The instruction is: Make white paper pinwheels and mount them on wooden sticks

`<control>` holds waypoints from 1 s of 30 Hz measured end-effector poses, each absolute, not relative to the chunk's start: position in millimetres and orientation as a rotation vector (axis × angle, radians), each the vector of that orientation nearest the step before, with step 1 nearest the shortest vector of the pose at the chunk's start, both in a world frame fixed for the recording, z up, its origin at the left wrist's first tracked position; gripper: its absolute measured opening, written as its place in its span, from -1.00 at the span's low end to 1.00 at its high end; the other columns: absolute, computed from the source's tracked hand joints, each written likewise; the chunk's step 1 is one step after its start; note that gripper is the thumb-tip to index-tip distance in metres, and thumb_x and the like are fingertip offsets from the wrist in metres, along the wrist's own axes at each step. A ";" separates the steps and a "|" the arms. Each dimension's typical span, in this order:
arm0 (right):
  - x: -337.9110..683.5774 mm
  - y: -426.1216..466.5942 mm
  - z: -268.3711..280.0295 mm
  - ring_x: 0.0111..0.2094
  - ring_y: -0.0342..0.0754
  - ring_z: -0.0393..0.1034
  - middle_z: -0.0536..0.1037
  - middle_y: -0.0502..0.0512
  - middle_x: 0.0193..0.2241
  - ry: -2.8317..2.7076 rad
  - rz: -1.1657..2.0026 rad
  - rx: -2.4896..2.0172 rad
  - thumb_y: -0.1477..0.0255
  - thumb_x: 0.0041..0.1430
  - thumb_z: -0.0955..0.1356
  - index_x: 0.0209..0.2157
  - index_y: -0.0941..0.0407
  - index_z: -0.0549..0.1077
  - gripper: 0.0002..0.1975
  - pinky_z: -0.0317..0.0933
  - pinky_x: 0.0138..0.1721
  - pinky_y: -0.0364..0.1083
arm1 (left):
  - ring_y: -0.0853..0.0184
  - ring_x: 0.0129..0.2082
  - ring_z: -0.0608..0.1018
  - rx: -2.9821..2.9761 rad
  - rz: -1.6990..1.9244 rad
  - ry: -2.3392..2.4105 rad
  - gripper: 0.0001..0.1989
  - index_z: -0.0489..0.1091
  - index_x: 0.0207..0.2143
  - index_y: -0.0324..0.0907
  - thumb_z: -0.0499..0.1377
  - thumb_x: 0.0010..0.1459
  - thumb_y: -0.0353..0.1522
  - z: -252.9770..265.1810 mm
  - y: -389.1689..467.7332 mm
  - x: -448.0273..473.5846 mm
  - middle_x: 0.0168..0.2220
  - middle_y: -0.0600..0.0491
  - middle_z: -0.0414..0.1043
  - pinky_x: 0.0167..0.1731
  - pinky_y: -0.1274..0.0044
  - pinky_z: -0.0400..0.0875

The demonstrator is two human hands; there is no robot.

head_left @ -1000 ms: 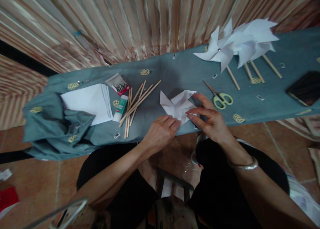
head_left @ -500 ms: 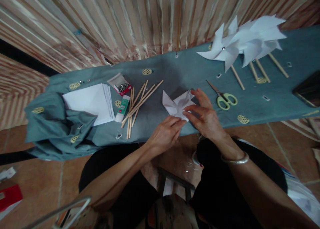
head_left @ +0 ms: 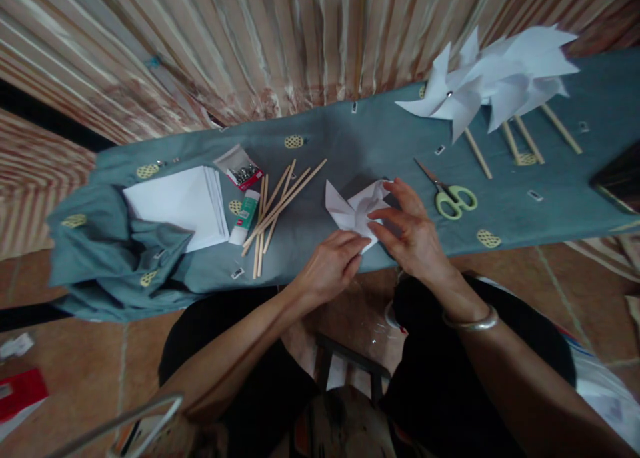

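Observation:
A white paper pinwheel (head_left: 356,213) with folded blades lies on the cloth, without a stick. My left hand (head_left: 331,263) is closed on its near edge, fingertips pressed on the paper. My right hand (head_left: 411,230) grips it from the right, with the thumb and forefinger close to its centre and other fingers at the far right blade. Part of the pinwheel is hidden under my fingers. Thin wooden sticks (head_left: 280,208) lie loosely crossed to the left of it. Scissors (head_left: 454,198) with green handles rest to the right of my right hand.
White paper sheets (head_left: 177,201) are stacked at left, near a glue stick (head_left: 245,218) and an open box of metal pins (head_left: 243,169). Several pinwheels on sticks (head_left: 500,85) lie at the far right. A dark object (head_left: 620,175) sits at the right edge. A curtain (head_left: 300,38) hangs behind.
My right thumb and forefinger have parted slightly near the pinwheel's centre. My left hand has barely moved, and the pinwheel stays in place.

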State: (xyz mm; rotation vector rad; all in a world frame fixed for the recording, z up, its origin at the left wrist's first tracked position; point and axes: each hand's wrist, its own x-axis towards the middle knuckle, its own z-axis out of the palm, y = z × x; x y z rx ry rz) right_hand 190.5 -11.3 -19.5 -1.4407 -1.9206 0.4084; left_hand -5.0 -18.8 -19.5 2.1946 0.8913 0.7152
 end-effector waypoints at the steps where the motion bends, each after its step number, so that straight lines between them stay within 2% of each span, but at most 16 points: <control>1: 190.2 -11.8 -19.2 0.35 0.15 0.01 0.31 0.08 0.25 -1.923 0.408 -1.444 0.32 0.23 0.34 -0.26 0.02 0.55 -0.85 0.01 0.30 0.28 | 0.26 -0.04 0.52 2.183 0.713 0.892 -0.70 0.42 0.00 -0.28 0.06 0.24 -0.49 -19.4 -18.2 -5.0 -0.08 -0.10 0.50 0.01 0.38 0.46; 5: 188.8 -13.5 -18.2 0.35 0.14 0.01 0.29 -0.01 0.26 -1.929 0.387 -1.455 0.38 0.25 0.30 -0.26 -0.02 0.54 -0.84 0.02 0.30 0.26 | 0.26 -0.05 0.53 2.144 0.675 0.909 -0.69 0.43 -0.01 -0.24 0.08 0.21 -0.50 -18.8 -16.3 -4.7 -0.08 -0.07 0.50 0.01 0.39 0.46; 12: 188.7 -13.9 -17.5 0.35 0.20 0.01 0.28 0.07 0.27 -1.977 0.354 -1.476 0.43 0.24 0.27 -0.23 0.04 0.57 -0.78 0.03 0.28 0.30 | 0.28 -0.07 0.53 2.128 0.667 0.896 -0.69 0.44 -0.02 -0.25 0.07 0.20 -0.51 -16.7 -15.6 -4.3 -0.10 -0.07 0.49 -0.01 0.40 0.46; 21: 186.0 -15.6 -16.6 0.37 0.16 -0.03 0.24 0.02 0.30 -2.022 0.344 -1.478 0.44 0.27 0.23 -0.18 0.00 0.58 -0.71 0.06 0.26 0.31 | 0.27 -0.06 0.54 2.105 0.644 0.904 -0.67 0.45 -0.02 -0.21 0.07 0.19 -0.51 -15.2 -13.6 -5.1 -0.10 -0.06 0.50 0.00 0.37 0.46; 26: 186.2 -17.0 -18.1 0.37 0.19 -0.06 0.20 0.06 0.32 -2.078 0.325 -1.479 0.49 0.26 0.21 -0.13 0.02 0.57 -0.68 0.05 0.24 0.35 | 0.28 -0.06 0.54 2.090 0.644 0.910 -0.67 0.45 -0.03 -0.24 0.07 0.18 -0.53 -15.5 -13.9 -4.3 -0.09 -0.06 0.50 0.00 0.41 0.45; 30: 186.2 -18.3 -20.1 0.38 0.23 -0.10 0.15 -0.13 0.34 -2.096 0.368 -1.480 0.48 0.26 0.20 -0.05 -0.15 0.52 -0.61 0.01 0.25 0.39 | 0.30 -0.08 0.54 2.082 0.649 0.916 -0.68 0.45 -0.04 -0.24 0.08 0.18 -0.53 -16.6 -14.2 -4.0 -0.11 -0.05 0.51 -0.01 0.42 0.46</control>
